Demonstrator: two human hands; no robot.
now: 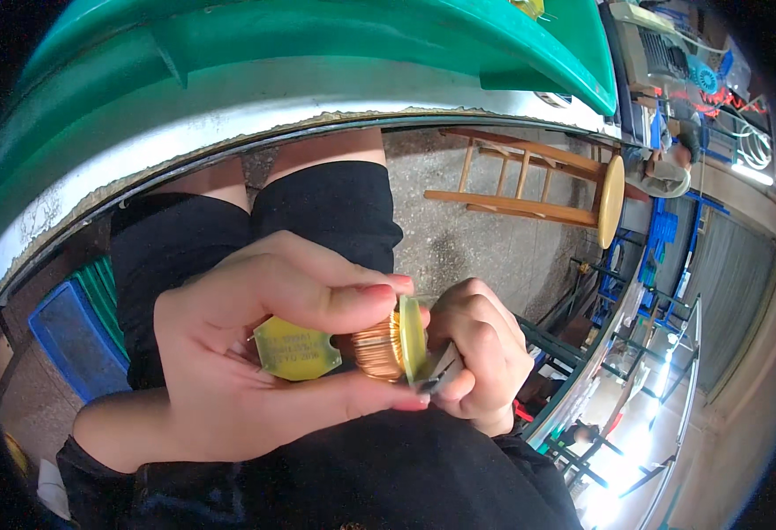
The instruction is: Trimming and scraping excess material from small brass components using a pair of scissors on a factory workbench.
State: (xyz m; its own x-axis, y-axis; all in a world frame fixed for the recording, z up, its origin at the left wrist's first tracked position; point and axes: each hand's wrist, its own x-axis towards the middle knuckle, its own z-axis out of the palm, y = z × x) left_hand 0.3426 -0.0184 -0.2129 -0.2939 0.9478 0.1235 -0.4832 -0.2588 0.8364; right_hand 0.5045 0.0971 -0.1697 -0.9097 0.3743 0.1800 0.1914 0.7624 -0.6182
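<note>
Overhead, a green table (335,53) edges grey floor; left hand (256,353) grips a copper coil (377,346) with yellow ends, right hand (481,353) closed on pliers (441,369).

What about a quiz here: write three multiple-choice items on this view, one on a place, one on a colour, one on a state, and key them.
1. Where is the wooden stool?
A. on the floor right of the lap
B. on the green bench
C. in the blue crate

2. What colour are the coil's end plates?
A. red
B. yellow
C. white

3. How is the copper coil held?
A. lying on the floor
B. by the right hand alone
C. in the left hand

A: it stands on concrete. B: both plates look yellow. C: thumb and fingers wrap it.
</note>
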